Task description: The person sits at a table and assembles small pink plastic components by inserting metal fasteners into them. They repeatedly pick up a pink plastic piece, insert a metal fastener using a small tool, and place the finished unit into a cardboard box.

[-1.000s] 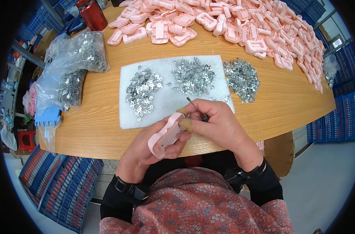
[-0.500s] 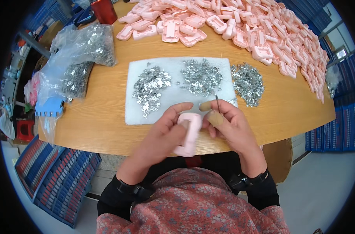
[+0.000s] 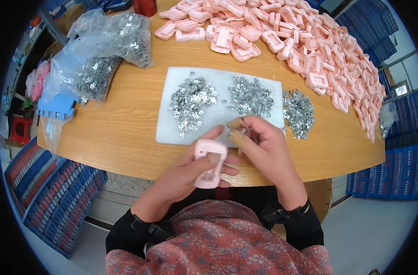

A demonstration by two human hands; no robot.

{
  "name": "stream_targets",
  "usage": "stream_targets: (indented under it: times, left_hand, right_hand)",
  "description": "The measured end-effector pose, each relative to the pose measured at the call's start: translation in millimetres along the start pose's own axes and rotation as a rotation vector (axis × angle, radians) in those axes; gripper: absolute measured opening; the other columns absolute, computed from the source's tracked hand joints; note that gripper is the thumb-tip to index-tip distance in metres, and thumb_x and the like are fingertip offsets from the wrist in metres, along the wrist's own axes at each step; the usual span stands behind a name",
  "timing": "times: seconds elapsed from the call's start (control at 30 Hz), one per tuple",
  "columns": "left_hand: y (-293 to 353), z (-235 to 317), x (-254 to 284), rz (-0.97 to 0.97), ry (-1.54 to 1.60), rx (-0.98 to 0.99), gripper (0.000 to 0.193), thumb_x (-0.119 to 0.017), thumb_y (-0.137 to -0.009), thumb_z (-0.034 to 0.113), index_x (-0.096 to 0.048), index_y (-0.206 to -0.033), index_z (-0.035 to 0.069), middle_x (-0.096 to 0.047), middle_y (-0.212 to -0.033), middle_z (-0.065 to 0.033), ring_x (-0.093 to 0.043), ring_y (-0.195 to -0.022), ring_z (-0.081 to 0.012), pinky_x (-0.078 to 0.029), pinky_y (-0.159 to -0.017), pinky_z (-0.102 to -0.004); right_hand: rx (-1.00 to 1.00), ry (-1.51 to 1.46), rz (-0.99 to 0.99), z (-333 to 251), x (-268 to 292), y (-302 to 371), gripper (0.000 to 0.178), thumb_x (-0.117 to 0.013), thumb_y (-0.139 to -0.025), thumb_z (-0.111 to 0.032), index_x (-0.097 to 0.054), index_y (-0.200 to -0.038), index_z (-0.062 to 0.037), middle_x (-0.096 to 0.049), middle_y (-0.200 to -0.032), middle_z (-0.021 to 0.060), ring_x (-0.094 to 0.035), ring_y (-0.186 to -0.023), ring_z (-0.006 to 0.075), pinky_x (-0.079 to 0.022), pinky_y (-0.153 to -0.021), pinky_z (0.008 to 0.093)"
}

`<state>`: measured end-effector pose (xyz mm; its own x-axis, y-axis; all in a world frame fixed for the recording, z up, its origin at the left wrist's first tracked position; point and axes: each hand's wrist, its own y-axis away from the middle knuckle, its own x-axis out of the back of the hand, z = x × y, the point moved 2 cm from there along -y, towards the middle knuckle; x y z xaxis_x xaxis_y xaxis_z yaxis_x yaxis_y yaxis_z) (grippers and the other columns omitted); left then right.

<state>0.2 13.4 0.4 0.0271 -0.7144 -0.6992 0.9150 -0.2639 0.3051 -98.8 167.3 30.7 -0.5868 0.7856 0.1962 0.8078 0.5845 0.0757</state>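
Note:
My left hand (image 3: 179, 176) holds a pink plastic casing (image 3: 211, 145) with a rectangular opening, tilted, the thumb pressing across its face. My right hand (image 3: 271, 151), with tan coverings on thumb and forefinger, pinches a thin dark tool (image 3: 244, 121); most of it is hidden by the fingers. Both hands hover over the front edge of a white foam pad (image 3: 220, 130). On the pad lie a left heap of small shiny metal pieces (image 3: 190, 101) and a right heap of metal pieces (image 3: 251, 97). A third metal heap (image 3: 298, 112) lies just right of the pad.
A large pile of pink casings (image 3: 305, 46) covers the back and right of the wooden table (image 3: 126, 137). Clear bags of metal parts (image 3: 122, 41) and a blue foam piece (image 3: 57, 106) lie at the left. Blue bin racks (image 3: 57, 201) stand below, left.
The casing has turned so its opening faces up more, and it sits slightly farther left. My right hand's fingers have drawn closer together around the tool. The whole view has shifted.

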Motion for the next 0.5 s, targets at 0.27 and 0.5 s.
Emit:
stream_targets:
  times: [0.27,0.5]
  left_hand:
    - [24,4,36,0.12,0.179,-0.117,0.054,-0.037,-0.104,0.034,-0.031,-0.15,0.006,-0.063,-0.1,-0.014,-0.067,-0.087,-0.0236,-0.058,-0.08,-0.04]
    - [24,6,40,0.169,0.178,-0.163,0.055,-0.043,-0.102,0.036,-0.036,-0.146,0.003,-0.064,-0.097,-0.0133,-0.067,-0.084,-0.0226,-0.057,-0.076,-0.0387]
  right_hand:
    - [0.349,0.801,-0.042,8,-36,-46,0.018,-0.067,-0.082,-0.015,-0.069,-0.099,-0.0111,-0.065,-0.092,0.0075,-0.065,-0.081,0.0309,-0.053,-0.069,0.0407]
    - [0.217,0.837,-0.08,5,-30,-35,0.016,-0.067,-0.083,-0.016,-0.07,-0.098,-0.0103,-0.064,-0.09,0.0086,-0.064,-0.079,0.0313,-0.053,-0.069,0.0414]
